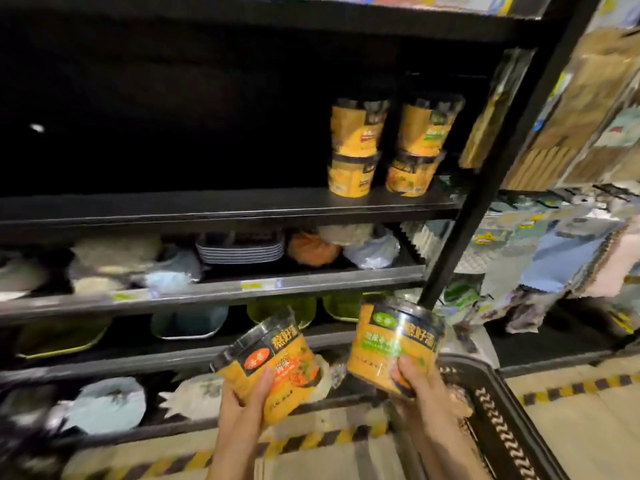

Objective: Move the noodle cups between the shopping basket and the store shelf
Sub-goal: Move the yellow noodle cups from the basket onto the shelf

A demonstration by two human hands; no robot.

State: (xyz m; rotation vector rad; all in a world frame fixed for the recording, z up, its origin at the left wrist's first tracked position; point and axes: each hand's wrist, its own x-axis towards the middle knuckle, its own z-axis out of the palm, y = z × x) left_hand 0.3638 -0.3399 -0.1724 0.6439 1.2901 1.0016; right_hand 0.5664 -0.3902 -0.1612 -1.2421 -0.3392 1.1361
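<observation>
My left hand [242, 400] grips a yellow noodle cup with a red label [273, 358], tilted to the left. In my right hand [420, 386] sits a second yellow noodle cup with a green label [394, 337], held nearly upright. Both cups hover in front of the lower shelves. On the black middle shelf [207, 206] stand several more yellow noodle cups [388, 147], stacked two high in two columns at its right end. The dark shopping basket [498, 410] shows at the lower right, below my right hand; its inside is mostly hidden.
The middle shelf is dark to the left of the stacked cups. Lower shelves hold plates [239, 247], bowls and wrapped dishes. A black upright post [485, 174] bounds the shelf on the right, with hanging cloths [561, 244] beyond it. Yellow-black tape marks the floor.
</observation>
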